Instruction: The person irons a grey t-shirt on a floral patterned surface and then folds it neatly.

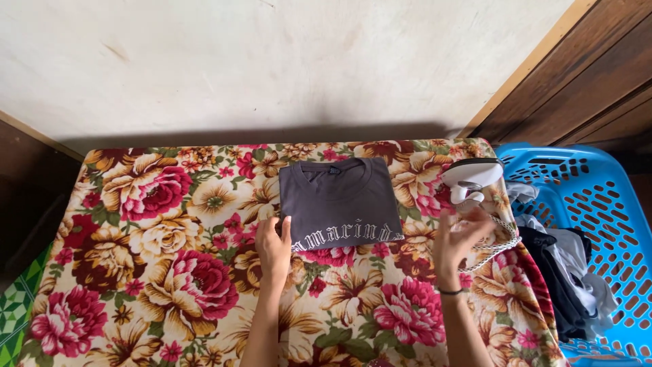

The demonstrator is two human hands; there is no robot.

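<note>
On the floral cover [170,272] in front of me: folded dark grey T-shirt [337,202], collar toward the wall [272,61], printed band along the near edge. It sits upper-middle of the surface, squared to it.

My left hand [274,246] rests at the shirt's near-left corner, fingers [285,228] flat and loose, touching the fabric edge, gripping nothing. My right hand [460,241] is motion-blurred, fingers spread and released, just beside the white iron [470,178], below it. Can't tell if fingertips touch the iron or its patterned cord [501,239]. Dark band on that wrist.

Edges and room:
- Far edge of the cover butts against the pale wall; the shirt's collar is near it.
- Left of the shirt: wide stretch of cover out to the left edge, nothing on it. Green patterned mat [17,306] shows below that edge.
- Near side: open cover between my forearms, down to the frame bottom.
- Right side is tight: iron standing at the far-right corner, cord draped over the right edge.

Containers: blue slotted plastic laundry basket [604,204] just beside the right edge of the surface, under the wooden door frame [536,61]. Inside: loose heap of clothes [567,272], dark, grey and white pieces, piled against the basket's left wall, some spilling toward the surface. Far half of the basket shows bare plastic.
</note>
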